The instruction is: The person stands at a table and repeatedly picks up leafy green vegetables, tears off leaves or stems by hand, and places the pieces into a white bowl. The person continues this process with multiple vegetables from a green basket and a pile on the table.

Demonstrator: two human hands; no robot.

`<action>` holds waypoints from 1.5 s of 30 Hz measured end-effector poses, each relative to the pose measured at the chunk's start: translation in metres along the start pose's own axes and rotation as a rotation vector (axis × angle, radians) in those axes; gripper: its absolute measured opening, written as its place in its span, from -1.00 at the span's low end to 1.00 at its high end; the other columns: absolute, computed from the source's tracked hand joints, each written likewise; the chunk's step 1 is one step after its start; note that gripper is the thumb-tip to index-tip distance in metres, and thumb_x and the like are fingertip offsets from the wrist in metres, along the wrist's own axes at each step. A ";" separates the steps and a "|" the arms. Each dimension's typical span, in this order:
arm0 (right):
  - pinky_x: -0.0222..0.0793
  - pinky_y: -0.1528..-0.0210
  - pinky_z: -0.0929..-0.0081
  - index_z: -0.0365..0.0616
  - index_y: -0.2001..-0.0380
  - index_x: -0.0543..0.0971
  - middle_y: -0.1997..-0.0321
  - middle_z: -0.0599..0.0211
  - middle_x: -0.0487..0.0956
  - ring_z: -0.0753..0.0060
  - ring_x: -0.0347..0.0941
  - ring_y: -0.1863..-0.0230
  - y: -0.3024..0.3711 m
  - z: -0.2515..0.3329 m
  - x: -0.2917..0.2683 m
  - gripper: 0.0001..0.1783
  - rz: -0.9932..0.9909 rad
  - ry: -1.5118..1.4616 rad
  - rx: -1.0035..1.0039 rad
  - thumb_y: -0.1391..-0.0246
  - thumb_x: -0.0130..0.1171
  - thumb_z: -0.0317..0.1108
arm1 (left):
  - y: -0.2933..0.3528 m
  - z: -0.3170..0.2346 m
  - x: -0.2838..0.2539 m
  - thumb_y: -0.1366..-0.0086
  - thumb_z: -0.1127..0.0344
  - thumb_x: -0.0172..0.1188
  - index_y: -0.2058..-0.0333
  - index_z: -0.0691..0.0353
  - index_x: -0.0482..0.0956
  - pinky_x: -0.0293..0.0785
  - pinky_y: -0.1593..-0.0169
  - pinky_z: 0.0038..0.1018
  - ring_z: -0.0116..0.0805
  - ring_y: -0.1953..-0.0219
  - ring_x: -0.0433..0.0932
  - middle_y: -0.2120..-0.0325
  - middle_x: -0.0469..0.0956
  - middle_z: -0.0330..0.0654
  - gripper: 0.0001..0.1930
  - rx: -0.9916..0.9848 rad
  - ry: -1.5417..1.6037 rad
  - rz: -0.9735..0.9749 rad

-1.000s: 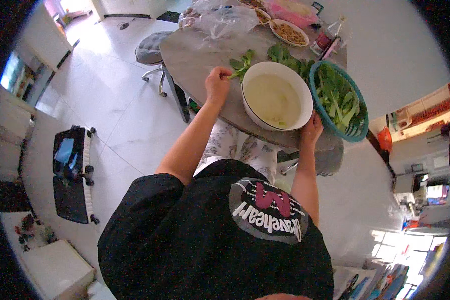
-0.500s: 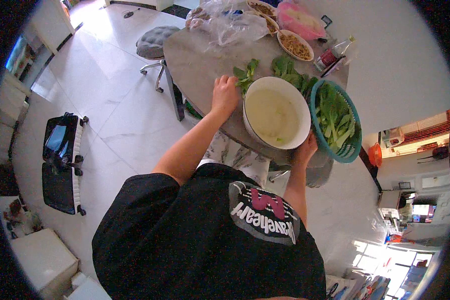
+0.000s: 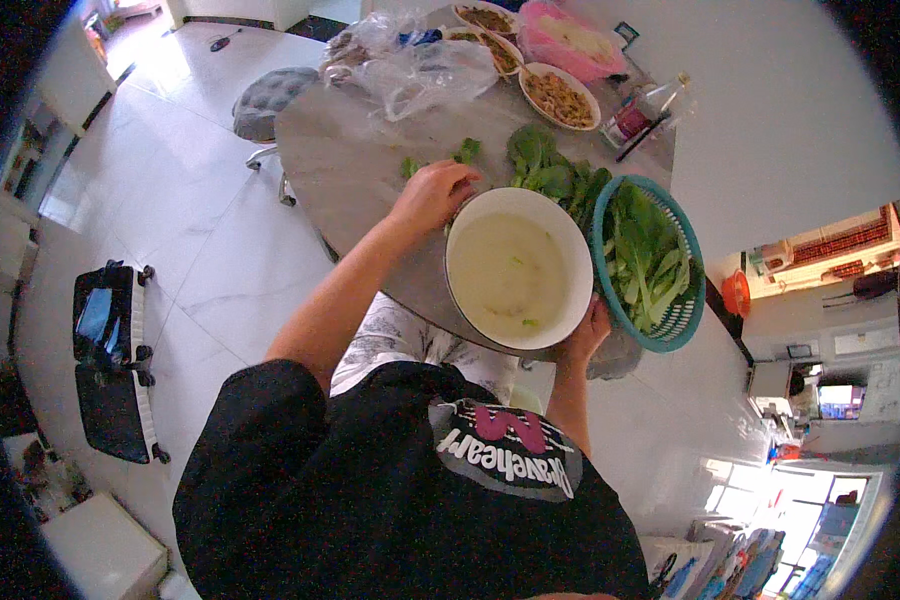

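A white bowl [image 3: 566,335] of cloudy pale liquid, with a few green leaf bits floating in it, stands at the near edge of the table. My right hand [image 3: 587,332] grips its right side, the fingers partly hidden below the rim. At the upper left rim, my left hand [image 3: 440,193] hovers with loosely bent fingers apart from the thumb; whether it touches the bowl is unclear. Small green leaves [image 3: 467,150] show just beyond that hand. Right of the bowl, a teal plastic basket [image 3: 692,240] holds leafy greens [image 3: 642,255]. More leafy greens [image 3: 540,160] lie behind the bowl.
On the grey table [image 3: 340,150], a clear plastic bag [image 3: 420,75], several dishes of food [image 3: 560,97], a pink-wrapped bowl [image 3: 570,40] and a glass bottle [image 3: 650,110] sit at the back. A grey stool [image 3: 270,100] stands left. An open suitcase [image 3: 110,360] lies on the floor.
The bowl has shifted slightly toward me, with my right hand still on it. My left hand has moved right, closer to its rim, over the small leaves. The whole view has shifted.
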State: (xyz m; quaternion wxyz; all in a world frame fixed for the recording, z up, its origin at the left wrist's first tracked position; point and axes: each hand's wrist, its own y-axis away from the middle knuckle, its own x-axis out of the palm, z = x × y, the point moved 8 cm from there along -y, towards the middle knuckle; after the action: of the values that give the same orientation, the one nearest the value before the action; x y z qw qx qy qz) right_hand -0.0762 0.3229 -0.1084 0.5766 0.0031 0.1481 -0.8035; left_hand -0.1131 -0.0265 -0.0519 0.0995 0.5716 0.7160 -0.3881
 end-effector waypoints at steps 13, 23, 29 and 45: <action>0.29 0.36 0.57 -0.25 0.48 0.51 0.48 0.52 0.48 0.67 0.30 0.43 0.004 0.003 0.005 -0.70 -0.010 -0.044 0.020 -0.25 -0.01 -0.27 | -0.082 0.011 0.115 -0.03 0.19 0.27 0.19 0.18 0.50 0.45 0.20 -0.21 -0.02 0.21 0.55 0.30 0.57 -0.01 -0.64 0.053 -0.170 0.688; 0.20 0.46 0.45 -0.28 0.53 0.46 0.60 0.38 0.44 0.55 0.21 0.52 0.003 0.010 0.003 -0.72 0.020 0.031 -0.004 -0.19 0.06 -0.30 | -0.079 0.041 0.074 0.09 0.19 0.31 0.08 0.21 0.51 0.44 0.06 -0.21 -0.01 0.09 0.52 0.16 0.55 0.07 -0.47 -0.227 -0.215 0.519; 0.23 0.50 0.43 -0.23 0.54 0.45 0.64 0.38 0.41 0.53 0.23 0.57 0.000 -0.001 0.007 -0.69 0.038 -0.038 0.061 -0.19 0.05 -0.25 | -0.074 0.023 0.022 0.01 0.30 0.19 0.06 0.18 0.51 0.45 0.03 -0.17 0.03 0.12 0.52 0.14 0.52 0.08 -0.55 -0.297 -0.307 0.348; 0.33 0.41 0.45 -0.23 0.45 0.52 0.49 0.32 0.55 0.47 0.38 0.49 0.015 0.023 -0.006 -0.78 -0.016 0.166 -0.057 -0.18 0.07 -0.31 | -0.017 -0.031 -0.102 -0.12 0.55 0.18 0.28 0.31 0.50 0.52 0.31 -0.48 -0.30 0.44 0.58 0.43 0.53 -0.13 -0.84 -0.106 0.090 -0.647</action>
State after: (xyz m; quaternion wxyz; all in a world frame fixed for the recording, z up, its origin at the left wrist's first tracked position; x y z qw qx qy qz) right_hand -0.0564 0.3189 -0.0885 0.5559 0.0519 0.2181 -0.8004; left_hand -0.0854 -0.0821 0.0367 -0.0311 0.3252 0.8833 -0.3362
